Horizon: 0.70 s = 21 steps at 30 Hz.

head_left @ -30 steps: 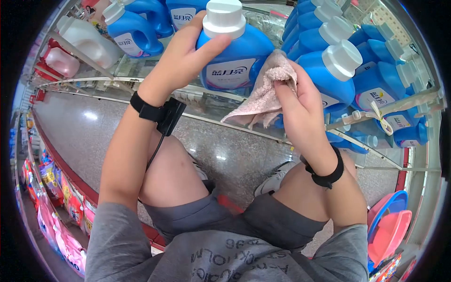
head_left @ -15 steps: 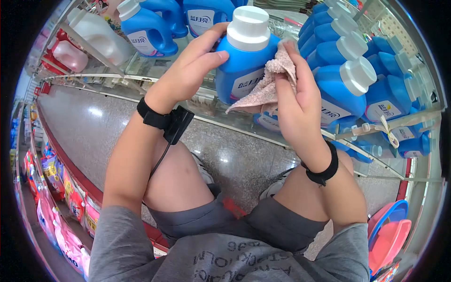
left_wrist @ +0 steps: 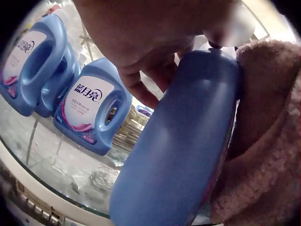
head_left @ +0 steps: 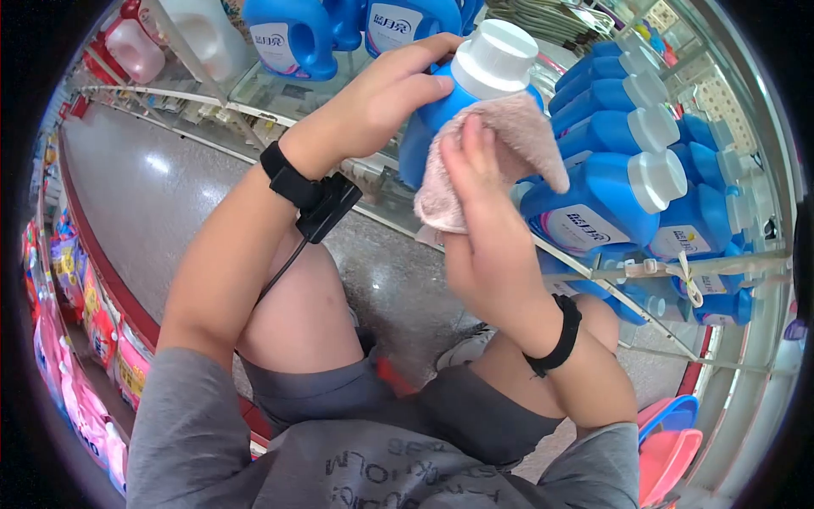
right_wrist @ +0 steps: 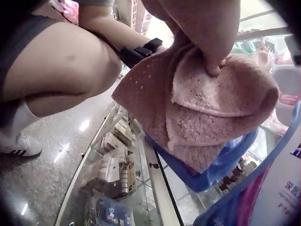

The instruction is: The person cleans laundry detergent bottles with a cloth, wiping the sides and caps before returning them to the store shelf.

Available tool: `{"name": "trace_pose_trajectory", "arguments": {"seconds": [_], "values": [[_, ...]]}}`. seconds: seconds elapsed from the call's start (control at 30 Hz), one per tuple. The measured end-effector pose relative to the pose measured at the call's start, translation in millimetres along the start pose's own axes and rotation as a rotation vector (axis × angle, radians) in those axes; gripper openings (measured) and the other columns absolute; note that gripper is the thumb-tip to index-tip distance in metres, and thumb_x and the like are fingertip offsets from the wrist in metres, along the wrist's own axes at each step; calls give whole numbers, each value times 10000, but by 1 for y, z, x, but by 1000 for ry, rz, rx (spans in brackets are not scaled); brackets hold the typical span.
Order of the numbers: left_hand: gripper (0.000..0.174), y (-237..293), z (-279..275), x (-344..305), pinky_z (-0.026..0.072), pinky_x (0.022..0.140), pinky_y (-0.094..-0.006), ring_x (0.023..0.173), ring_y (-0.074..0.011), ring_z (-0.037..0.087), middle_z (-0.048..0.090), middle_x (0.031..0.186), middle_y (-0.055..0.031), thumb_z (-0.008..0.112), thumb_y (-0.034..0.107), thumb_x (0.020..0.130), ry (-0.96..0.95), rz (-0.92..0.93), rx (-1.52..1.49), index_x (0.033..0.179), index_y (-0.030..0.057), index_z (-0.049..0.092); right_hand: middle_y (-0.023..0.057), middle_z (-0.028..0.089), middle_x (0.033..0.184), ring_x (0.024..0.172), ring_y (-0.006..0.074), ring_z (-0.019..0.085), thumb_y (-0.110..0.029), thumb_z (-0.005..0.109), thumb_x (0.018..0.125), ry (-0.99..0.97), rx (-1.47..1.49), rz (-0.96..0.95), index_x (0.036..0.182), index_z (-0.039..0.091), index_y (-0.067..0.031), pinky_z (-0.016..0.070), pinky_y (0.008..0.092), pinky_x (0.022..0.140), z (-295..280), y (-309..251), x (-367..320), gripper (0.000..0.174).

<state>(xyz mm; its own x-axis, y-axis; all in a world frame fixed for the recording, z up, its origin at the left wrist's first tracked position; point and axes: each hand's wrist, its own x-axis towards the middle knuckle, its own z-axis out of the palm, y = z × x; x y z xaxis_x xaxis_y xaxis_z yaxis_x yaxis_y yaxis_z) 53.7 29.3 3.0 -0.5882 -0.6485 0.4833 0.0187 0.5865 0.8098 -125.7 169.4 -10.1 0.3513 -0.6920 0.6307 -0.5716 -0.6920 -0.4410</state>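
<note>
In the head view my left hand grips a blue laundry detergent bottle near its white cap. Its thumb lies on the shoulder, and fingers reach round behind. The left wrist view shows the bottle's plain blue side, tilted, with curled fingers at its upper end. A pink terry cloth covers the bottle's front and label. My right hand holds this cloth against the bottle, fingers lying over it, thumb partly hidden. In the right wrist view a digit digs into the folded cloth.
More blue detergent bottles stand in rows on the right. Others and a white jug stand at the back left. A glass shelf has a raised edge. A metal rail crosses at right, and pink basins lie below.
The bottle has shifted right in the head view and turned, its label now hidden. My right hand has swung left, moving the cloth from the bottle's side onto its front.
</note>
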Motion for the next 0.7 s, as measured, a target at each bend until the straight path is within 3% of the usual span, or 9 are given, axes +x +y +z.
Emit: {"name": "trace_pose_trajectory", "arguments": {"seconds": [0.1, 0.4, 0.53, 0.57, 0.6, 0.67, 0.7], "values": [[594, 0, 0, 2, 331, 1158, -341, 1366, -236, 482, 557, 1451, -167, 494, 248, 972, 8, -18, -23, 1473, -68, 444, 314, 438, 1527, 1418, 460, 447, 98, 555, 815, -124, -126, -14, 1477, 450, 49, 364, 539, 1174, 4, -4, 2, 672], [500, 1, 4, 2, 371, 1123, -339, 1294, -225, 533, 612, 1380, -151, 476, 226, 1012, 35, -5, 30, 1423, -57, 495, 266, 538, 1467, 1359, 414, 533, 88, 553, 770, -65, -206, -10, 1406, 564, 7, 358, 579, 1160, -7, 0, 8, 641], [423, 4, 7, -2, 438, 961, -312, 1082, -165, 569, 638, 1152, -89, 538, 194, 1002, 82, -1, 89, 1365, -24, 536, 284, 508, 1490, 1391, 446, 493, 103, 521, 800, 35, -262, 34, 1420, 555, 4, 349, 589, 1164, -14, 6, 10, 629], [398, 7, 9, -3, 453, 888, -292, 995, -134, 565, 626, 1063, -59, 565, 188, 1000, 87, -45, 84, 1344, -11, 549, 291, 490, 1503, 1412, 457, 463, 114, 504, 807, 57, -191, 37, 1433, 544, 2, 352, 561, 1174, -18, 12, 10, 637], [398, 7, 10, -3, 453, 888, -292, 995, -134, 565, 626, 1063, -59, 565, 188, 1000, 87, -47, 83, 1344, -11, 549, 291, 490, 1503, 1412, 457, 463, 114, 504, 807, 55, -190, 38, 1433, 544, 2, 352, 561, 1174, -21, 14, 11, 637], [359, 9, 13, -4, 432, 782, -250, 887, -81, 513, 557, 957, -8, 625, 205, 995, 118, -87, 26, 1299, 22, 571, 287, 448, 1550, 1488, 378, 394, 192, 433, 846, 55, -124, 50, 1445, 545, -9, 313, 429, 1218, -26, 14, 11, 641], [359, 10, 14, -3, 432, 782, -250, 887, -81, 513, 557, 957, -8, 625, 205, 995, 118, -89, 24, 1299, 22, 571, 294, 445, 1548, 1481, 387, 400, 198, 426, 826, 59, -130, 46, 1445, 546, -9, 335, 425, 1207, -26, 13, 11, 663]]}}
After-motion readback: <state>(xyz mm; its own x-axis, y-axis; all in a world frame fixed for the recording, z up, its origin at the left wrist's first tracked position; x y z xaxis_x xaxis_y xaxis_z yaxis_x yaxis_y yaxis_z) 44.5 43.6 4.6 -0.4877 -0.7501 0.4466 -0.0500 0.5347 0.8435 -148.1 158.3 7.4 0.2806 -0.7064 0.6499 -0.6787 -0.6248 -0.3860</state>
